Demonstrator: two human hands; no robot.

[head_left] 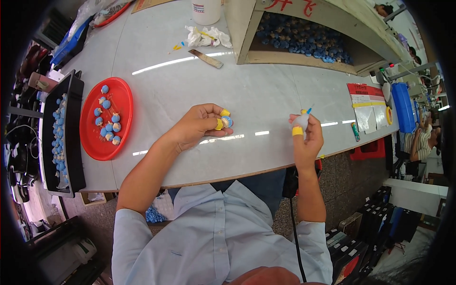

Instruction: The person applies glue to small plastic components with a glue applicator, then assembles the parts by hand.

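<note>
Pinched between the fingertips of my left hand [195, 126] is a small round blue-and-beige piece [227, 121], held just above the grey tabletop [190, 85]. Yellow finger covers wrap some fingertips on both hands. My right hand [308, 142] is closed around a small translucent squeeze bottle [299, 123]; its thin blue nozzle points up, away from me. The two hands are well apart, with the bottle away from the piece. To the left, a red round plate [89, 145] carries several similar blue-and-beige pieces.
Beside the plate stands a long black tray [76, 156] of blue pieces. At the back, a beige cabinet [243, 33] holds a heap of blue pieces [304, 40]. A flat blade [205, 58], crumpled tissue [209, 37], white container [205, 13] and green tube [355, 132] lie about.
</note>
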